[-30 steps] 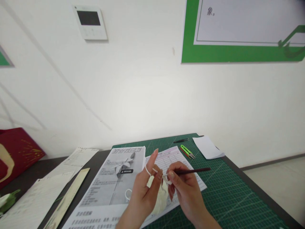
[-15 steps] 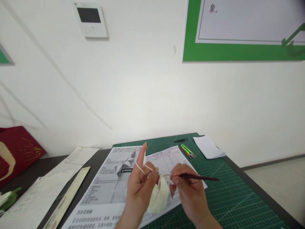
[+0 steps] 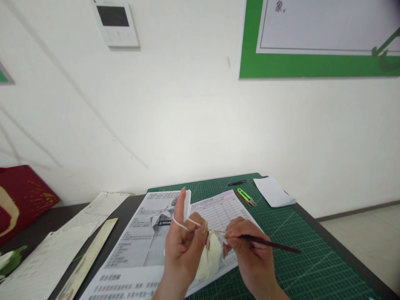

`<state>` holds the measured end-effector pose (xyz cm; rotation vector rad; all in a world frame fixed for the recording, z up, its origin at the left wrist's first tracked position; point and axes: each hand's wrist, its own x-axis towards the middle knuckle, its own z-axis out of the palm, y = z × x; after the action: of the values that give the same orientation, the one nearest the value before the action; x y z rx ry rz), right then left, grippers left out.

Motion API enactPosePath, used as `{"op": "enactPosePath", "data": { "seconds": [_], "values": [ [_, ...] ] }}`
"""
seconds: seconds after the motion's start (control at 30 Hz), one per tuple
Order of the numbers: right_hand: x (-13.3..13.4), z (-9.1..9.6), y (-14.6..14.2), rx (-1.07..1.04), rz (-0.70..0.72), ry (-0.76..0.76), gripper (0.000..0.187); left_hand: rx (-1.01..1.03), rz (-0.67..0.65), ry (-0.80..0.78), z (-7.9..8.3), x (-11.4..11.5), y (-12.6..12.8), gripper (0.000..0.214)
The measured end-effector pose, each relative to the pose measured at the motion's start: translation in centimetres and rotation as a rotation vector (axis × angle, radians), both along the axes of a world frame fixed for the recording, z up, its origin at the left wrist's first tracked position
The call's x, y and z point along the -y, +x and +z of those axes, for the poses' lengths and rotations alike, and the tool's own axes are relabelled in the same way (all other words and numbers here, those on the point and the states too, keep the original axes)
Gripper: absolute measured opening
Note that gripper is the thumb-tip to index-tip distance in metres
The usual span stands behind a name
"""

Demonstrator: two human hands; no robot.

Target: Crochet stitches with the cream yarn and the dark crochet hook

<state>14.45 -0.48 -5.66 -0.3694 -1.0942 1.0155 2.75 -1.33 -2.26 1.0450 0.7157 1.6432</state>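
My left hand has its index finger raised, with white yarn looped round it. Its thumb and other fingers pinch a small white crochet piece. In my right hand is a crochet hook with a dark brown handle, its thin metal tip pointing left into the stitches. Below and between the hands lies a pale cream yarn ball, partly hidden by my left hand. The hook's very tip is too small to make out.
Printed sheets and a lined form lie under the hands on a green cutting mat. Green thread snips, a black tool and white paper sit behind. A ruler and red bag are left.
The hook's handle end has swung down and to the right as my right hand turned. My left index finger has shifted slightly left, still looped with yarn.
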Motion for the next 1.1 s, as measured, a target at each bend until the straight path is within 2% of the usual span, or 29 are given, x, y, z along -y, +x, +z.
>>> {"op": "enactPosePath", "data": {
  "seconds": [0.43, 0.8, 0.97, 1.1],
  "values": [
    [0.1, 0.1, 0.0, 0.025, -0.036, 0.074, 0.01, 0.077, -0.03, -0.018, 0.1, 0.0, 0.1, 0.076],
    [0.5, 0.5, 0.3, 0.214, -0.226, 0.24, 0.021, 0.075, -0.075, -0.003, -0.4, 0.2, -0.1, 0.074],
    [0.6, 0.5, 0.4, 0.268, -0.256, 0.289, 0.027, 0.08, -0.095, -0.027, 0.4, 0.1, -0.3, 0.075],
    [0.6, 0.7, 0.4, 0.278, -0.275, 0.313, 0.03, 0.098, -0.213, -0.124, 1.2, -0.1, -0.8, 0.069]
  ]
}}
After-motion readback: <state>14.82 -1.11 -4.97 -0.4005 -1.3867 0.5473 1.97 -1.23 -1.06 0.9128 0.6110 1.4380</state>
